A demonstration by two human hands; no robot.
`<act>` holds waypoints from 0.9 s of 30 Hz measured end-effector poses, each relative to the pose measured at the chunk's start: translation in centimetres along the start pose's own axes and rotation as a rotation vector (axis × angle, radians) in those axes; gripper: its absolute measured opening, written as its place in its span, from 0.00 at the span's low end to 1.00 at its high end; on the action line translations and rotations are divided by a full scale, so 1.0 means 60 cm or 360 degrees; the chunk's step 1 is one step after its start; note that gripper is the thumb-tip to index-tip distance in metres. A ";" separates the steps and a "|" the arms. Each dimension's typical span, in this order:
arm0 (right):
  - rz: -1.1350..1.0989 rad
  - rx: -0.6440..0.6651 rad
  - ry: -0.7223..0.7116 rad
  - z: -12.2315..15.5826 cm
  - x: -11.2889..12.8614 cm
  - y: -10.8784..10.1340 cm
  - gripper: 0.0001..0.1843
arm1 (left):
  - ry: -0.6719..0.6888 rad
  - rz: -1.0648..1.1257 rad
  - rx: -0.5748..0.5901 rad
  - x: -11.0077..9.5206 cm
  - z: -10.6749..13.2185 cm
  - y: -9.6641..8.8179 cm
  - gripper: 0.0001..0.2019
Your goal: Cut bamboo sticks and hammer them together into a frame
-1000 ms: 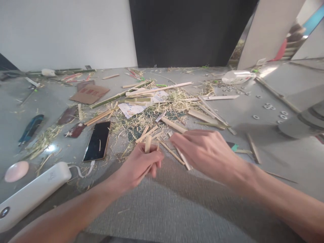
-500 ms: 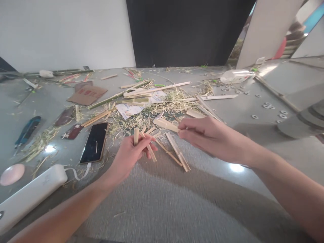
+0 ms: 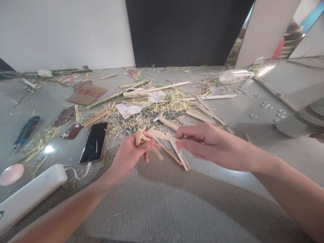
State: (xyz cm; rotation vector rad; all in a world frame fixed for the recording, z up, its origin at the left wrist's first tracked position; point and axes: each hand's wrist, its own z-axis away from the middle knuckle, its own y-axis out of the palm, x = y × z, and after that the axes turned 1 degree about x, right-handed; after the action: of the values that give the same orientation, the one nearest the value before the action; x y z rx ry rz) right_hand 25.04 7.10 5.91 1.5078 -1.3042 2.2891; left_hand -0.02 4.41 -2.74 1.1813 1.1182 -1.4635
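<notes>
Thin bamboo strips (image 3: 158,154) are gripped between the thumb and fingers of my left hand (image 3: 133,150), and one short piece stands up from its fist. My right hand (image 3: 202,143) pinches the end of a flat pale bamboo slat (image 3: 164,135), whose far end reaches to the fingers of my left hand. Beneath the hands, a split bamboo piece (image 3: 184,160) and a thin stick (image 3: 170,154) rest on the table. Just behind the slat lies a small tool with a metal head (image 3: 157,117) and a pale handle, partly hidden by my right hand.
Shavings (image 3: 174,103) and bamboo strips cover the table's middle. To the left are a phone (image 3: 94,143) cabled to a white power bank (image 3: 37,194), a blue-handled cutter (image 3: 26,131) and cardboard (image 3: 87,93). At right lie a plastic bottle (image 3: 235,76), several small rings (image 3: 267,105) and a grey cylinder (image 3: 301,118).
My right hand has moved slightly down and brought the slat closer to my left hand. The metal-headed tool behind it now shows more. My left hand has shifted a little to the right.
</notes>
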 end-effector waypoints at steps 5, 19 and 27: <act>0.0053 -0.0098 -0.0009 0.001 -0.001 0.000 0.18 | 0.0036 -0.0025 0.0030 -0.003 0.000 0.002 0.10; -0.0774 -0.0253 0.0243 -0.034 -0.053 0.051 0.18 | 0.0329 0.0349 0.0069 -0.002 0.014 0.007 0.05; -0.1062 -0.0049 0.0078 -0.036 -0.055 0.083 0.13 | 0.0270 0.0199 0.0137 -0.008 0.016 0.008 0.05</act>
State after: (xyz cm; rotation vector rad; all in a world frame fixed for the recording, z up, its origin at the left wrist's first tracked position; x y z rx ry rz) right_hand 22.66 6.66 0.06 1.5550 -0.6666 1.8428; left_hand 0.34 3.42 -2.20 1.4318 1.0826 -1.3463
